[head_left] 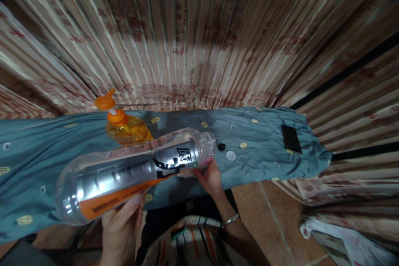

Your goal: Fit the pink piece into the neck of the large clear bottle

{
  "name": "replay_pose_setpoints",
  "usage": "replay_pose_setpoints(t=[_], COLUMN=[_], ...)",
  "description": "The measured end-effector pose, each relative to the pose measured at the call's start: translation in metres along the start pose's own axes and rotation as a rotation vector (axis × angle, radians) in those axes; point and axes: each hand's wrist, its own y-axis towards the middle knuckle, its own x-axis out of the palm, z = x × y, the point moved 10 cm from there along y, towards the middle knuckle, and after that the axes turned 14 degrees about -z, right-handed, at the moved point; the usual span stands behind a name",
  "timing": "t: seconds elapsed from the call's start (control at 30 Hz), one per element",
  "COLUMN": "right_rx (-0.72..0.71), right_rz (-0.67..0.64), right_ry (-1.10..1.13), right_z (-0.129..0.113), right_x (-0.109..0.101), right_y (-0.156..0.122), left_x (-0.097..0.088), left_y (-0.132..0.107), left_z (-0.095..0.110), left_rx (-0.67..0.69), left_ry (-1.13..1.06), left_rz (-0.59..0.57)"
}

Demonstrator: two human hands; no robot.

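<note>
A large clear plastic bottle [131,174] with a silver and orange label lies tilted across my view, its neck pointing right. My left hand [123,218] grips it from below near its base. Just under the neck, my right hand [210,178] has its fingers closed at a small pinkish thing, mostly hidden by the bottle and too unclear to name. Behind the bottle stands a pump bottle [129,129] of yellow liquid with an orange pump head. A black cap [221,146] and a white round lid [230,155] lie right of the bottle's neck.
A teal cloth with yellow pineapple prints [262,162] covers the narrow table. Toward its right end lies a dark flat phone-like object [291,139]. Patterned curtains [187,50] hang along the back and right. A white plastic bag [352,237] is at the lower right.
</note>
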Motion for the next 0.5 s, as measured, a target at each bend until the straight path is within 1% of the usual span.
replay_pose_setpoints(t=[0.2,0.37,0.5], right_rx=[-0.009,-0.002,0.003], right_rz=[0.007,0.006,0.011], right_ry=[-0.005,-0.003,-0.005], right_z=[-0.0005,0.0,0.0006], right_x=[-0.0008,-0.0009,-0.0009], right_y=[-0.0001,0.0003,-0.0001], left_x=[0.0073,0.004,0.0044], left_y=[-0.0001,-0.0039,-0.003], left_z=[0.0055,0.0029,0.001], left_rx=[0.013,-0.03,-0.039], left_ry=[-0.03,-0.048,-0.051], left_rz=[-0.005,0.034,0.02])
